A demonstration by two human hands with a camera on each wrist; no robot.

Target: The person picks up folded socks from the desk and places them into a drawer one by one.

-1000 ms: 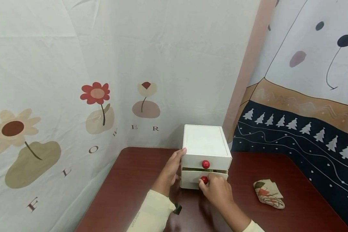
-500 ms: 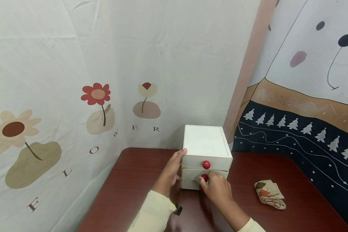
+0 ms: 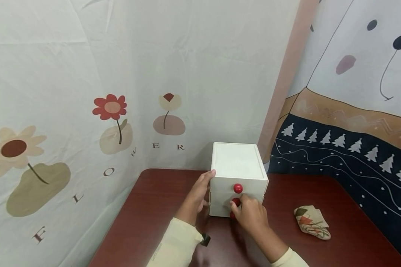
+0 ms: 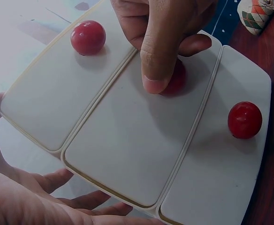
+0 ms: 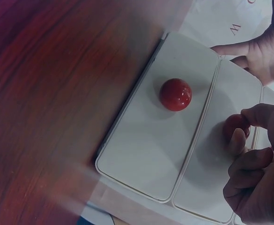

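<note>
A small white cabinet (image 3: 238, 161) with three drawers stands on the table, and each drawer front carries a round red knob. My right hand (image 3: 254, 215) pinches the middle knob (image 4: 178, 80) between thumb and fingers. That middle drawer (image 4: 122, 126) looks pushed in, about level with its neighbours. My left hand (image 3: 199, 193) rests along the cabinet's left side, thumb at the upper front edge, fingers spread against the side wall. The top knob (image 3: 238, 188) and the bottom knob (image 5: 175, 94) are untouched. The drawers' insides are hidden.
A folded patterned cloth (image 3: 311, 222) lies on the dark red table (image 3: 160, 207), right of the cabinet. Behind hangs a pale flower-printed curtain (image 3: 200, 74). On the right is a cloth printed with trees (image 3: 339, 141).
A second ago the middle drawer stood partly out with a gap above it; my right hand has pushed it in by its knob. The left hand stays at the cabinet's side.
</note>
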